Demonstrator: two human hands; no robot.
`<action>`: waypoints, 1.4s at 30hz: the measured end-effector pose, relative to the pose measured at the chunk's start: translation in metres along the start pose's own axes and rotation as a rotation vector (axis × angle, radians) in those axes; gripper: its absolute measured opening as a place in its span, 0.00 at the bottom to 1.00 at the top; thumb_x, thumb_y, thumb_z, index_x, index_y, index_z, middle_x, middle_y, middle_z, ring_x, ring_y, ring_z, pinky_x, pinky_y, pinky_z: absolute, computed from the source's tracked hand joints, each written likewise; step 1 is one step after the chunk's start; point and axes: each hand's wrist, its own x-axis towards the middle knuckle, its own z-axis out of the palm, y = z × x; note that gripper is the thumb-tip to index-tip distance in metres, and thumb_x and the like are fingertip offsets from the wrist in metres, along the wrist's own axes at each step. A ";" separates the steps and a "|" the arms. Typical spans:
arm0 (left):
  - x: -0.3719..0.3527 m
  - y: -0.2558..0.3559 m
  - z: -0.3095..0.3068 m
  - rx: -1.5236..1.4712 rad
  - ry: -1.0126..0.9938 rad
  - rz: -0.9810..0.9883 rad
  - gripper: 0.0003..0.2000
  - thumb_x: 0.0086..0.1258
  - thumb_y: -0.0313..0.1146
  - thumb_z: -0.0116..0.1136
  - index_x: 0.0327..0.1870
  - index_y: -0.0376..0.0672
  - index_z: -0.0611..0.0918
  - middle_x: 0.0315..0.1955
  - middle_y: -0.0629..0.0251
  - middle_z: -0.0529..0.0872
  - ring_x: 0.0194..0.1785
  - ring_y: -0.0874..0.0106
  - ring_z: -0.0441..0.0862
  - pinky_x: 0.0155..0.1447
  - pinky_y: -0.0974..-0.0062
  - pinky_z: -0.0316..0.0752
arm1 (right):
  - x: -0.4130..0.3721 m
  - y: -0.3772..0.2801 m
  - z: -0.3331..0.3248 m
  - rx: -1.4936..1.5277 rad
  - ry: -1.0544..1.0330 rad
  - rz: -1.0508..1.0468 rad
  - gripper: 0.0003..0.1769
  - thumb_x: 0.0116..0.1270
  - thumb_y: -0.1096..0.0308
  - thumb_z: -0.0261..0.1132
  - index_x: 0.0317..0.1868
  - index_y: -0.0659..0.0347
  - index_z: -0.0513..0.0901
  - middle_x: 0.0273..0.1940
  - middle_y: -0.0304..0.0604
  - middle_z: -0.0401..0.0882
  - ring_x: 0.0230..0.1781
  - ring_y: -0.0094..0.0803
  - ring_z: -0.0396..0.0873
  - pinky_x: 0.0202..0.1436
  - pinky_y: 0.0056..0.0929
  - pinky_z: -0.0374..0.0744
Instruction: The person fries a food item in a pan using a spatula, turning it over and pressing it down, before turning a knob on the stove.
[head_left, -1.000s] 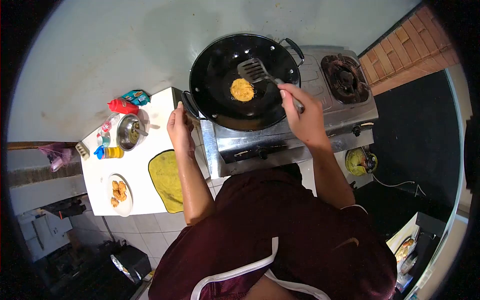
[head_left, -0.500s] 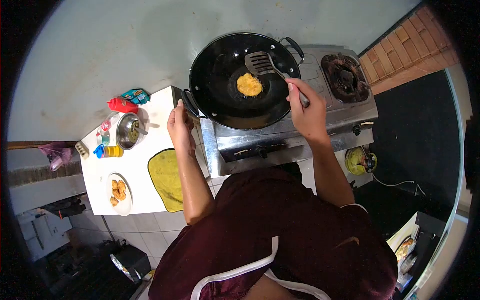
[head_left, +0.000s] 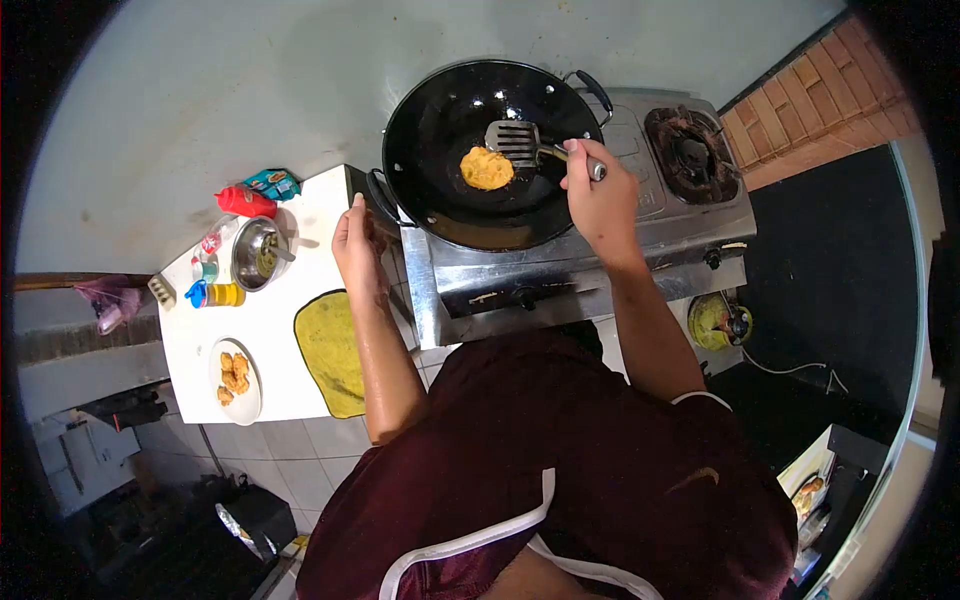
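Observation:
A black wok (head_left: 450, 215) sits on the stove with a yellow-brown fritter (head_left: 487, 168) frying at its middle. My right hand (head_left: 603, 200) is closed around the handle of a slotted metal spatula (head_left: 515, 140). The spatula's blade lies at the fritter's upper right edge. Just below the wok's left handle (head_left: 380, 197), my left hand (head_left: 357, 245) is held loosely open with its thumb up. Its other fingers are partly shaded, and I see nothing held in it.
Left on a white table (head_left: 290, 370) are a plate (head_left: 250, 400) of fried pieces, a steel bowl (head_left: 243, 255), a red bottle (head_left: 245, 202), a blue-capped bottle (head_left: 217, 294) and a yellow-green cloth (head_left: 330, 355). An unused burner (head_left: 692, 152) lies right; a gas cylinder (head_left: 712, 322) stands below.
The spatula blade has moved down and turned to lie beside the fritter. The fritter sits slightly further left in the wok. My left hand has barely moved.

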 end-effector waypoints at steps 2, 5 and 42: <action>0.001 0.001 -0.004 0.009 0.001 -0.005 0.16 0.70 0.40 0.57 0.21 0.49 0.71 0.15 0.81 0.64 0.18 0.86 0.56 0.22 0.84 0.49 | -0.002 -0.006 0.000 0.078 0.025 0.026 0.14 0.69 0.61 0.58 0.41 0.64 0.83 0.20 0.43 0.80 0.21 0.26 0.80 0.27 0.25 0.74; 0.001 0.001 -0.007 0.018 -0.008 -0.012 0.16 0.70 0.40 0.58 0.21 0.49 0.71 0.16 0.81 0.64 0.18 0.86 0.56 0.22 0.84 0.49 | -0.004 -0.020 -0.009 0.165 0.030 0.074 0.14 0.69 0.61 0.59 0.40 0.64 0.83 0.20 0.42 0.79 0.20 0.26 0.79 0.26 0.26 0.74; -0.005 0.016 -0.005 0.024 0.068 -0.011 0.13 0.70 0.41 0.58 0.25 0.49 0.74 0.16 0.81 0.65 0.18 0.87 0.56 0.22 0.85 0.48 | -0.007 -0.020 -0.019 0.065 -0.117 0.039 0.10 0.69 0.66 0.60 0.42 0.63 0.82 0.27 0.50 0.81 0.27 0.31 0.83 0.33 0.27 0.77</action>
